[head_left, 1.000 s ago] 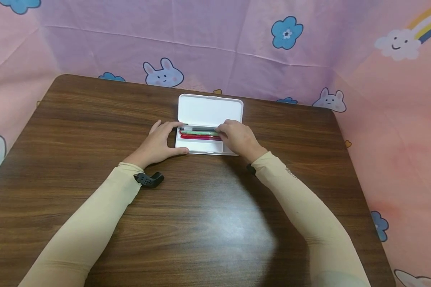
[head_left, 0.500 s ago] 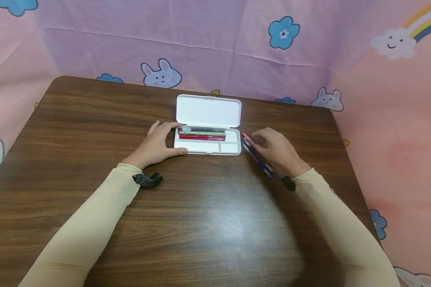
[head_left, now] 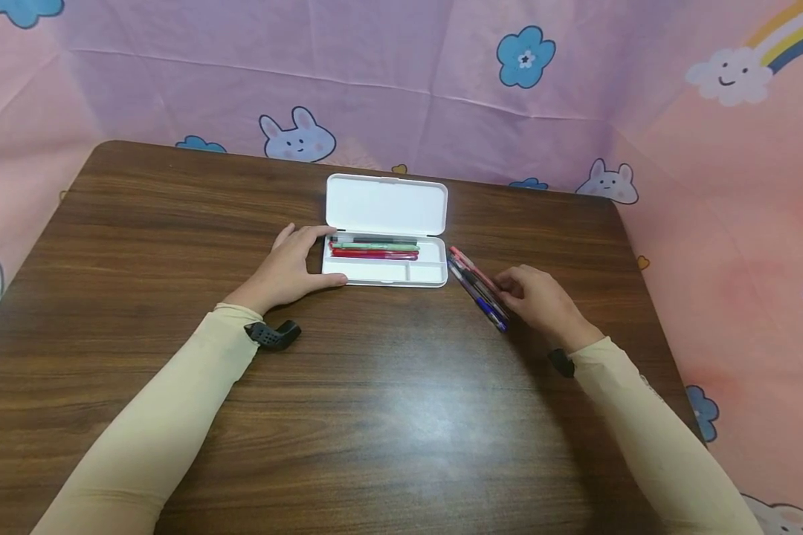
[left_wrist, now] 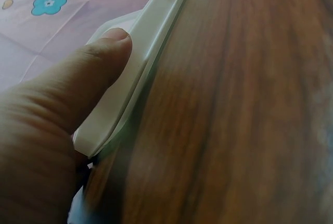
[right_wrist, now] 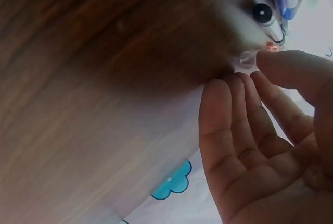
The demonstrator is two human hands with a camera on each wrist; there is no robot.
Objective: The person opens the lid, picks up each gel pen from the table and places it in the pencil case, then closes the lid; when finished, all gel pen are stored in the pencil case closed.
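Observation:
A white pencil case (head_left: 375, 273) lies with its lid (head_left: 387, 204) raised at the back. My left hand (head_left: 282, 271) holds its left end, the thumb (left_wrist: 99, 65) along the front wall and the index finger at the rear corner. Inside, a red pen (head_left: 375, 254), a green pen (head_left: 378, 246) and a dark-tipped clear pen lie in the long rear compartment. Right of the case, several pens lie slanted side by side, including a pink pen (head_left: 467, 261) and a blue pen (head_left: 493, 317). My right hand (head_left: 542, 301) is at their near end, fingers nearly straight, thumb tip beside a clear pen end (right_wrist: 246, 59).
The brown wooden table (head_left: 348, 416) extends around the case on every side. A patterned pink and purple cloth (head_left: 388, 89) hangs along its back and sides. A black band (head_left: 272, 335) sits on the left wrist and another (head_left: 561, 363) on the right.
My right hand has moved from inside the case to the right, and a bunch of pens now lies on the table beside it. The left hand stays on the case.

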